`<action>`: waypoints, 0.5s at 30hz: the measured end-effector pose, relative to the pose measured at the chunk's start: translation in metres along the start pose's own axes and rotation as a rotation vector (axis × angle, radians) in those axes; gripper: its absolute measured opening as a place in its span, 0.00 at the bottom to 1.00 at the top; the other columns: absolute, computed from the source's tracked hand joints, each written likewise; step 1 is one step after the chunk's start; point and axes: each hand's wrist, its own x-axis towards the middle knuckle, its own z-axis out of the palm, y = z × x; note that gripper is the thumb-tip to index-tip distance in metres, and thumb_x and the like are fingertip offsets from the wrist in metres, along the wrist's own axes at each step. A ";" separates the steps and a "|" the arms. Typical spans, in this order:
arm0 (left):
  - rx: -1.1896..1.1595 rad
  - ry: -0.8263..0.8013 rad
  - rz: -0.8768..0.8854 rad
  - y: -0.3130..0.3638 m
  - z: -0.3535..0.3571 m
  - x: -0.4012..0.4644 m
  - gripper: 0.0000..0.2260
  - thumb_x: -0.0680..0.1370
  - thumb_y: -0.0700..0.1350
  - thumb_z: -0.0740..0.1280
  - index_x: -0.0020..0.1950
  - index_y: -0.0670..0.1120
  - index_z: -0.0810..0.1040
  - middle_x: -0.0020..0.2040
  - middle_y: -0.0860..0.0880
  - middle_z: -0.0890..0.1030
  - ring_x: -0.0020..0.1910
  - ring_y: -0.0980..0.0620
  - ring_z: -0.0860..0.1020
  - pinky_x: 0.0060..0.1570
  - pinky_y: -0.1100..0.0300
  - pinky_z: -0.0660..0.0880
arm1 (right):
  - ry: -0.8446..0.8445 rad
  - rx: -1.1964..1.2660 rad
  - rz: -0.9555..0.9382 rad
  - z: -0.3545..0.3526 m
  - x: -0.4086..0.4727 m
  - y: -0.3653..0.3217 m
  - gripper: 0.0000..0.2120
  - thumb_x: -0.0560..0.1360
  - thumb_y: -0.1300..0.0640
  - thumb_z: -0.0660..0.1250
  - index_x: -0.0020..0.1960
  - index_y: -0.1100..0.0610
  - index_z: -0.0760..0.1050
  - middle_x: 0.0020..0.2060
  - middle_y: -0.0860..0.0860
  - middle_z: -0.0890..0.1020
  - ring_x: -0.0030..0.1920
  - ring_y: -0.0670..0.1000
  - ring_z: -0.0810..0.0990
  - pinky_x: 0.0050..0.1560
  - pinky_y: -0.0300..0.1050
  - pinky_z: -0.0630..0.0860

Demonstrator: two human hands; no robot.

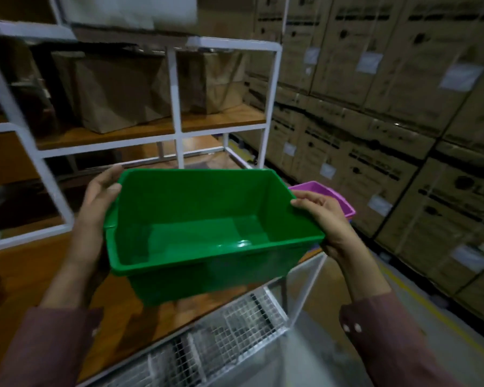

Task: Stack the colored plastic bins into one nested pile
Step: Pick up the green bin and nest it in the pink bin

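An empty green plastic bin (pixel 207 227) hangs in the air over a wooden shelf board, open side up and tilted toward me. My left hand (pixel 99 196) grips its left rim and wall. Its right rim is held by my right hand (pixel 323 216), thumb on top. Behind the right hand a purple bin (pixel 316 188) shows only its upper rim; the rest is hidden by the green bin and my hand.
A white metal shelf frame (pixel 176 107) with wooden boards (pixel 140 129) holds brown paper bags (pixel 118 93) behind the bins. Stacked cardboard boxes (pixel 389 107) wall off the right side. A wire mesh panel (pixel 235 328) runs along the near shelf edge below.
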 end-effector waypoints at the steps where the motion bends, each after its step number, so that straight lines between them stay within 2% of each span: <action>1: 0.006 0.044 -0.050 -0.011 0.015 0.012 0.16 0.85 0.49 0.64 0.74 0.54 0.76 0.66 0.50 0.84 0.53 0.55 0.85 0.48 0.54 0.83 | 0.054 -0.010 -0.030 -0.013 0.015 -0.006 0.13 0.79 0.66 0.69 0.62 0.63 0.84 0.45 0.56 0.90 0.41 0.51 0.88 0.42 0.41 0.85; 3: 0.043 0.065 -0.125 -0.036 0.048 0.035 0.21 0.83 0.46 0.69 0.77 0.50 0.72 0.70 0.45 0.81 0.53 0.53 0.83 0.51 0.52 0.80 | 0.145 -0.073 -0.101 -0.036 0.045 -0.017 0.14 0.80 0.67 0.66 0.63 0.62 0.83 0.44 0.52 0.89 0.40 0.45 0.87 0.41 0.39 0.82; 6: 0.304 0.034 -0.031 -0.068 0.112 0.066 0.27 0.80 0.42 0.74 0.77 0.51 0.71 0.72 0.48 0.78 0.62 0.51 0.80 0.64 0.44 0.80 | 0.262 -0.200 -0.224 -0.065 0.087 -0.030 0.15 0.82 0.67 0.63 0.65 0.61 0.81 0.45 0.45 0.87 0.40 0.38 0.85 0.43 0.39 0.81; 8: 0.406 0.105 0.121 -0.075 0.140 0.080 0.24 0.80 0.39 0.72 0.75 0.54 0.73 0.70 0.51 0.79 0.66 0.51 0.79 0.68 0.42 0.79 | 0.346 -0.346 -0.320 -0.084 0.105 -0.037 0.16 0.83 0.62 0.64 0.69 0.57 0.80 0.49 0.41 0.88 0.47 0.38 0.85 0.51 0.45 0.84; 10: 0.397 0.151 0.294 -0.070 0.171 0.097 0.24 0.81 0.40 0.71 0.76 0.55 0.75 0.71 0.54 0.79 0.69 0.53 0.79 0.71 0.45 0.78 | 0.408 -0.600 -0.433 -0.104 0.118 -0.042 0.22 0.83 0.56 0.66 0.77 0.51 0.72 0.62 0.46 0.85 0.61 0.44 0.84 0.62 0.52 0.83; 11: 0.422 0.131 0.405 -0.064 0.187 0.104 0.23 0.82 0.41 0.70 0.76 0.55 0.75 0.71 0.54 0.79 0.70 0.54 0.79 0.72 0.47 0.77 | 0.446 -0.744 -0.501 -0.111 0.124 -0.046 0.28 0.82 0.53 0.68 0.80 0.49 0.66 0.69 0.50 0.80 0.68 0.49 0.80 0.67 0.55 0.80; 13: 0.551 0.006 0.668 -0.050 0.213 0.114 0.23 0.82 0.41 0.70 0.77 0.53 0.75 0.71 0.53 0.80 0.69 0.54 0.79 0.71 0.53 0.77 | 0.515 -1.018 -0.636 -0.117 0.131 -0.061 0.40 0.79 0.48 0.73 0.84 0.49 0.56 0.79 0.55 0.68 0.76 0.57 0.69 0.75 0.61 0.70; 15: 0.691 -0.205 0.914 -0.033 0.243 0.115 0.25 0.81 0.36 0.70 0.77 0.49 0.75 0.71 0.53 0.80 0.69 0.55 0.78 0.71 0.57 0.76 | 0.460 -1.155 -0.776 -0.115 0.137 -0.082 0.46 0.75 0.45 0.75 0.85 0.50 0.55 0.82 0.55 0.62 0.79 0.60 0.63 0.78 0.63 0.62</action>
